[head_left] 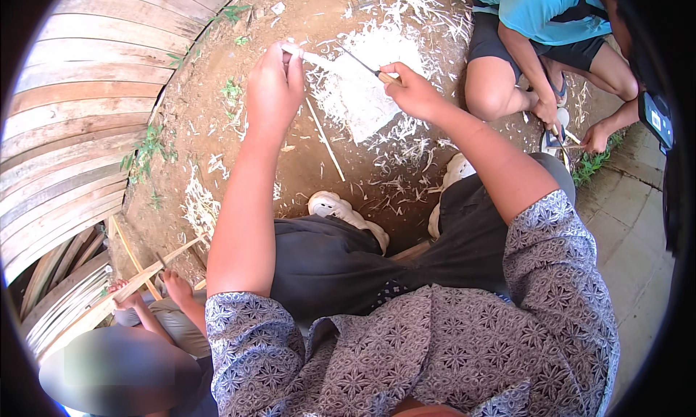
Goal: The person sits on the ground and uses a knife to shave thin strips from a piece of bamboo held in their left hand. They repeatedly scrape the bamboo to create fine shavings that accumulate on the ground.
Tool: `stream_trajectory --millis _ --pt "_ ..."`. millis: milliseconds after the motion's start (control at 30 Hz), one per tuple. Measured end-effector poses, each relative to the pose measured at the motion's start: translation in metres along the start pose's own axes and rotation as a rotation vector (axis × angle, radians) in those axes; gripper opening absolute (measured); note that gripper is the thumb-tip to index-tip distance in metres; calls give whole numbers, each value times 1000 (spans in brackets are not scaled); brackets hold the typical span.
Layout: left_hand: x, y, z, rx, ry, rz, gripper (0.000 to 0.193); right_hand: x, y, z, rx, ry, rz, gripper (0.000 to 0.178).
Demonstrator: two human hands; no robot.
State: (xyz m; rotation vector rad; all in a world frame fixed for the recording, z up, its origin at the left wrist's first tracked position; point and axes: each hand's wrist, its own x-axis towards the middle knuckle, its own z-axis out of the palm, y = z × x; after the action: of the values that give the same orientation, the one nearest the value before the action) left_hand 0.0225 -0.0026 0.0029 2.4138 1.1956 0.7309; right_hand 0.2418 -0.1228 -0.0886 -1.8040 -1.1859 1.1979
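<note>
My left hand [275, 87] is raised out in front, its fingers closed round a pale whittled stick [313, 57] that points to the right. A short way to the right, my right hand [415, 92] grips the wooden handle of a knife [357, 60]. The thin dark blade slants up and left toward the stick, with a small gap seeming to lie between them. Under both hands a whitish sheet [373, 116] lies on the soil, strewn with curled wood shavings [335, 98]. A long thin strip of wood [326, 140] rests on the ground between my forearms.
At the upper right a person in a turquoise shirt [533, 15] crouches, working on a small stick. Lower left, another person holds a long wooden slat [109, 301]. A plank wall [87, 76] curves along the left; paving [627, 228] runs along the right. My pale shoes [348, 218] are below.
</note>
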Motion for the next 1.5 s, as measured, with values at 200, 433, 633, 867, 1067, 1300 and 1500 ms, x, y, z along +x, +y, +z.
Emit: stream_trajectory --millis 200,433,633,867,1067,1300,1500 --pt "0 25 -16 342 -73 -37 31 -27 -46 0 80 167 -279 43" --pt "1 34 -21 353 -169 -62 31 -49 -60 17 -204 132 -282 48" --pt "-2 32 -21 236 -174 -92 31 -58 -74 0 135 297 -599 49" --pt "1 39 -19 226 -182 -83 29 -69 -74 7 -155 -8 -30 50" --pt "0 32 -12 146 -125 -2 34 -64 -71 0 128 319 -491 50" --pt "-2 33 -4 125 -111 41 30 -44 -75 -2 -411 -146 -35 54" --pt "-3 31 -3 132 -135 8 33 -42 -57 7 76 298 -497 58"
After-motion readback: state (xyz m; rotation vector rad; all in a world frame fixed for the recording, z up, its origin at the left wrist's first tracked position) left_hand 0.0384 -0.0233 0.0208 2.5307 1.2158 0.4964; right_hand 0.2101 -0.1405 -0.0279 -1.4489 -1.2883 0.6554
